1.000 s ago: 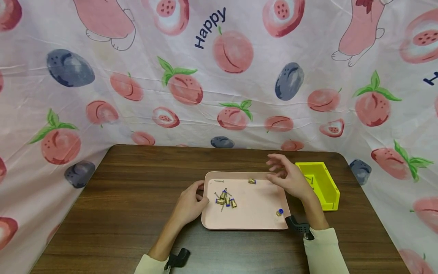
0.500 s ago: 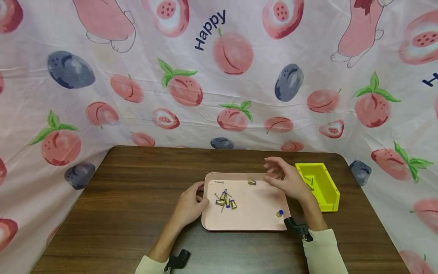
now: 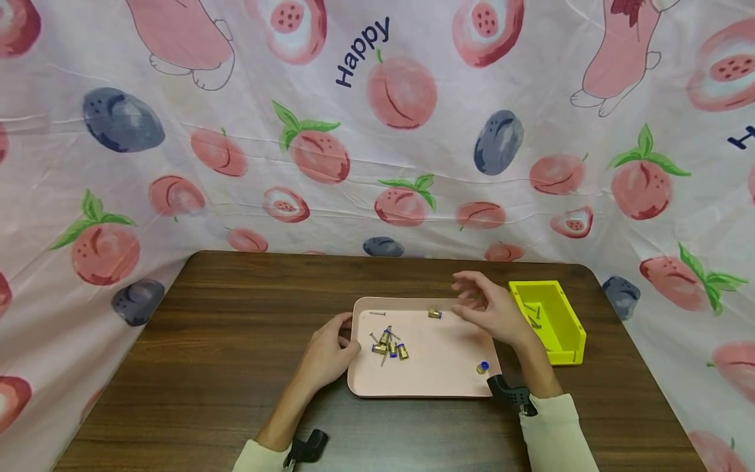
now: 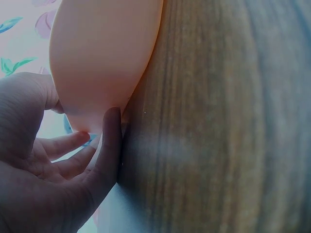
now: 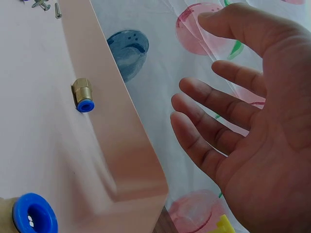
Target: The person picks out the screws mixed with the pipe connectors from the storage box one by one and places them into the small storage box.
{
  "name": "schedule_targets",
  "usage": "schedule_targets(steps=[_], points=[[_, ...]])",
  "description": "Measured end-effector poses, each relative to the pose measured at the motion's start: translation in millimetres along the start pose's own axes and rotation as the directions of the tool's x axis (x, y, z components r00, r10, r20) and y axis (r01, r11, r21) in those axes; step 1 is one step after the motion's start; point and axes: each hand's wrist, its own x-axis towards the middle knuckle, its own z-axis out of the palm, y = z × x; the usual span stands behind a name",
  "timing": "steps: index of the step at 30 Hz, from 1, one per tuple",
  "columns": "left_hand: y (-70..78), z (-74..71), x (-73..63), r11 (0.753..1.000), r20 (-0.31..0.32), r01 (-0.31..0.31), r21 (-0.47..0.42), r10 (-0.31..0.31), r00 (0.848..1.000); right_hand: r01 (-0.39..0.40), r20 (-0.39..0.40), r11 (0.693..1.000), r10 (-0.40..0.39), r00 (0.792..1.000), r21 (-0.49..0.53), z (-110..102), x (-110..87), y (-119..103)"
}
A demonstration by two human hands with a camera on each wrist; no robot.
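A shallow pale pink tray [image 3: 436, 380] lies on the table, its left edge held by my left hand [image 3: 327, 351]. In the left wrist view the thumb [image 4: 51, 97] and fingers sit around the tray's wall [image 4: 104, 68]. Over the tray's far right corner hovers my right hand [image 3: 495, 311], fingers spread and slightly bent, nothing in them. Just left of it is a brass push-in fitting [image 3: 434, 314] with a blue collar [image 5: 86, 106]. Another fitting [image 3: 482, 368] lies at the near right corner. Several fittings and screws form a pile [image 3: 389, 344] left of centre.
A yellow open bin [image 3: 566, 321] stands right of the tray behind my right forearm, with several screws [image 3: 537, 313] in it. One loose screw [image 3: 377, 313] lies near the tray's far left corner. A fruit-printed cloth [image 3: 442, 196] hangs behind the brown wooden table [image 3: 236, 308].
My right hand has drifted slightly left over the tray's far right corner. The left hand, tray and fittings stay in place.
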Motion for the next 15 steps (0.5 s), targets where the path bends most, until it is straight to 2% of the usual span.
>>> schedule_targets(steps=[2, 7, 9, 15], points=[[0.5, -0.1, -0.5, 1.000, -0.007, -0.013, 0.002, 0.013, 1.000, -0.001, 0.001, 1.000, 0.001, 1.000, -0.003, 1.0, 0.7, -0.5], [17.8, -8.0, -4.6, 0.999, 0.001, -0.008, -0.033, 0.008, 1.000, -0.004, 0.008, 1.000, 0.004, 1.000, 0.002, 3.8, 2.6, -2.4], [21.8, -9.7, -6.0, 0.999, 0.007, 0.011, -0.041, -0.010, 1.000, -0.006, 0.017, 1.000, 0.006, 1.000, 0.005, 5.5, 3.4, -3.4], [-0.5, -0.4, -2.1, 1.000, 0.000, -0.008, -0.013, 0.008, 1.000, 0.004, 0.044, 1.000, -0.004, 0.999, 0.010, 12.3, 7.2, -8.6]])
